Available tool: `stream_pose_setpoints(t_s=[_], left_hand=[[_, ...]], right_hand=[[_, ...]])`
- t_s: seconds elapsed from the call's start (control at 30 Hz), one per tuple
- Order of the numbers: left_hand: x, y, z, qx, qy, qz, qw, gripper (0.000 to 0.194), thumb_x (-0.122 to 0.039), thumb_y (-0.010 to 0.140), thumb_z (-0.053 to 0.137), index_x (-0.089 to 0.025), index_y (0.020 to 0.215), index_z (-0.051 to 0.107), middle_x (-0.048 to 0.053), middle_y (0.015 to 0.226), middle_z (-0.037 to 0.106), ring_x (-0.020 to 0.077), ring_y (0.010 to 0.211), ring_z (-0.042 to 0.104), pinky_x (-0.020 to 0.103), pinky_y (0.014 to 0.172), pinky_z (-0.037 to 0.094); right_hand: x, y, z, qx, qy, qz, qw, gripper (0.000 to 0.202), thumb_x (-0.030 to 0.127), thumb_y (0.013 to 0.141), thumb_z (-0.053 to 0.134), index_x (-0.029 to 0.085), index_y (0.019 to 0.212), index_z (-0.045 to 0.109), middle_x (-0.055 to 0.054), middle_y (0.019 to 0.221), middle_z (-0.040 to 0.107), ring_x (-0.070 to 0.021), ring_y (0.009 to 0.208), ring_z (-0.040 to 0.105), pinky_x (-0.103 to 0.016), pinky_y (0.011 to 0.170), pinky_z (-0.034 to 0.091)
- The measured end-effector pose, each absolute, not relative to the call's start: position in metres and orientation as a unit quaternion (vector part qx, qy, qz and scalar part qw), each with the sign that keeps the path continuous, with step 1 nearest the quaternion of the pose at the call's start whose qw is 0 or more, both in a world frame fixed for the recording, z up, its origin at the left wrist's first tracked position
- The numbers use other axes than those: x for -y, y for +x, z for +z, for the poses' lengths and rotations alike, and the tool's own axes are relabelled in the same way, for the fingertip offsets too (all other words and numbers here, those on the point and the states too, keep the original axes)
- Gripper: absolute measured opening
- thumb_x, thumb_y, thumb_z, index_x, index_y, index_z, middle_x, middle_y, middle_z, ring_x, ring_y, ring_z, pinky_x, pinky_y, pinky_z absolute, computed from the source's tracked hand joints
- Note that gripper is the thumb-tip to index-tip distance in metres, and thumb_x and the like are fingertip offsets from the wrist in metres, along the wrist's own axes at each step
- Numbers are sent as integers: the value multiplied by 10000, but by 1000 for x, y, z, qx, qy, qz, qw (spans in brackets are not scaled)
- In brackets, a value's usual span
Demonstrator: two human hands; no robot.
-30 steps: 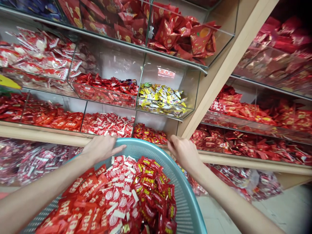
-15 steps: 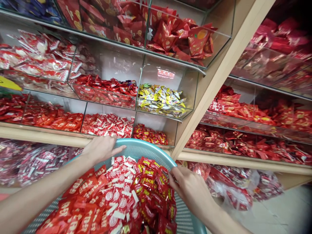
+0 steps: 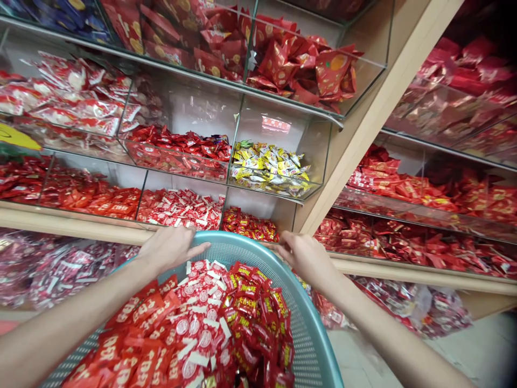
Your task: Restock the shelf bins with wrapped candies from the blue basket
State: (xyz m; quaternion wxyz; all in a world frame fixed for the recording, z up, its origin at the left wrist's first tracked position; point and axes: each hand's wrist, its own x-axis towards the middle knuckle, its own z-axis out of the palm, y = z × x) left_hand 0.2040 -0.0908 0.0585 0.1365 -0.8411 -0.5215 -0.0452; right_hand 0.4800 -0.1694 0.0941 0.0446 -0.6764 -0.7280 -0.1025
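A teal plastic basket (image 3: 319, 345) full of wrapped candies leans toward the shelf's lower ledge. My left hand (image 3: 167, 249) grips its far rim, thumb over the inner side. Near the far right rim is my right hand (image 3: 301, 253), its fingers curled; whether it touches the rim or holds anything is hidden. Inside the basket, orange-red packets (image 3: 137, 345) lie on the left, red-and-white ones (image 3: 205, 307) in the middle, and dark red ones with yellow print (image 3: 254, 318) on the right. Just behind the rim, a bin holds small red-and-yellow candies (image 3: 250, 223).
Clear-walled shelf bins hold yellow-and-white candies (image 3: 270, 164), red packets (image 3: 181, 145) and larger red bags (image 3: 335, 70). A slanted wooden post (image 3: 375, 118) divides the shelves. Bagged candies (image 3: 76, 269) lie beneath the wooden ledge (image 3: 76, 223), with others at the lower right.
My right hand has let go of the basket's right rim and moved up and slightly forward toward the shelf. My left hand stays on the rim.
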Motion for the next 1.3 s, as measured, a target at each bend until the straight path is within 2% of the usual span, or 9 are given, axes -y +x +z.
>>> stream_pose_setpoints(t_s=[0.2,0.3,0.43,0.6,0.77,0.87,1.0,1.3], left_hand=[[90,202,57,523,-841,-49,131,623,-623,848,211,-131,908,589,146,732,686,345,686,662,393,558,461],[91,202,58,524,-840,-48,128,613,-616,850,221,-130,902,591,147,722,686,344,681,662,390,550,459],[91,201,58,524,-840,-49,134,629,-641,840,216,-138,890,590,143,701,685,345,662,660,393,542,458],[90,202,57,526,-839,-44,132,625,-632,843,216,-138,864,598,148,712,684,344,674,659,388,545,455],[90,202,58,525,-840,-43,130,629,-621,849,198,-136,872,598,145,712,680,321,663,655,370,547,451],[90,203,59,525,-840,-46,125,625,-621,848,204,-137,866,598,146,713,680,314,660,654,364,550,449],[91,203,59,525,-842,-53,115,620,-618,844,225,-129,882,604,159,719,683,321,663,652,369,556,446],[90,202,58,523,-842,-46,127,629,-631,845,204,-140,853,599,142,698,676,340,656,653,391,545,454]], right_hand=[[87,479,82,705,-709,-30,9,178,233,858,484,188,954,627,-117,1033,652,-236,968,613,-281,707,412],[61,474,72,677,-736,-3,0,247,295,826,552,157,1013,636,-163,1099,633,-266,999,608,-306,735,442],[42,473,59,642,-766,44,-16,459,429,732,667,136,1083,630,-187,1144,618,-277,1022,606,-324,787,465],[32,481,50,621,-779,81,-15,600,467,650,726,119,1125,612,-179,1128,630,-278,1022,609,-314,775,491],[31,486,47,608,-787,99,-6,601,443,629,744,89,1099,621,-180,1055,656,-267,945,640,-292,707,510],[30,484,47,606,-791,89,0,581,382,637,752,89,1118,611,-192,1098,635,-265,980,627,-289,739,502],[31,479,46,603,-794,73,9,533,383,692,714,110,1136,604,-199,1179,592,-265,1054,593,-302,805,484],[34,465,45,596,-801,61,3,459,260,691,718,118,1117,621,-208,1126,617,-277,1040,600,-334,808,486]])
